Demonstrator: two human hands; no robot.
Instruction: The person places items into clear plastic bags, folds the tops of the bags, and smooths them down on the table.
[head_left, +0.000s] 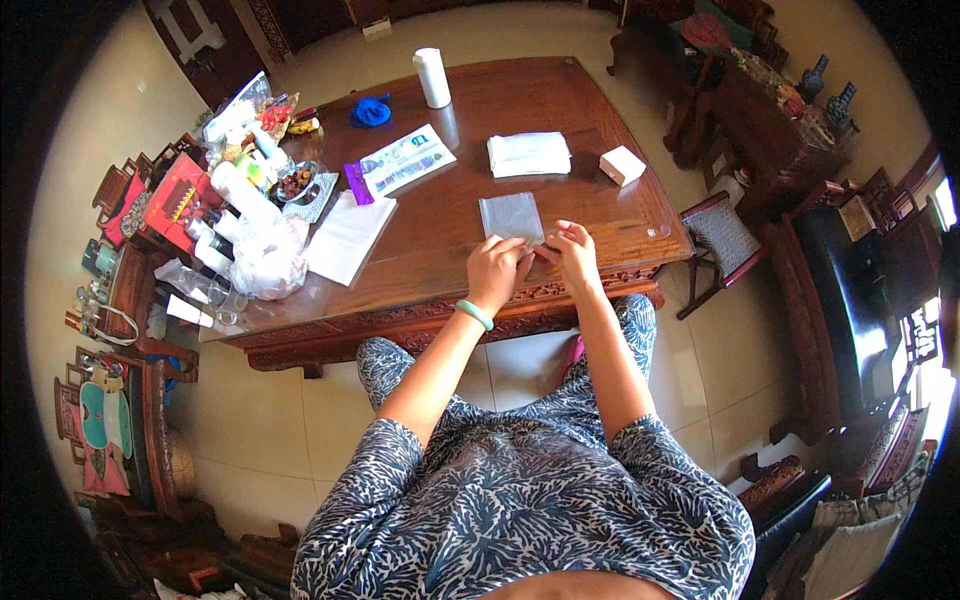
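Note:
A clear plastic bag (511, 214) lies flat near the front edge of the wooden table (420, 255). My left hand (498, 271), with a pale green bangle at the wrist, has its fingers bent together at the bag's near edge. My right hand (573, 253) is at the bag's near right corner, thumb and forefinger close to the left fingertips. Both hands seem to pinch that edge, though the fingers partly hide it. Beyond the bag lies a stack of white sheets or bags (529, 154), with a small white box (622, 166) to its right.
A printed packet with a purple end (401, 163), a white stack (351, 237), a blue bundle (371, 111) and a white cylindrical bottle (432, 78) stand or lie farther off. Crowding the table's left side are plastic bags (266, 259), bottles and a bowl (298, 184). A stool (720, 238) stands at right.

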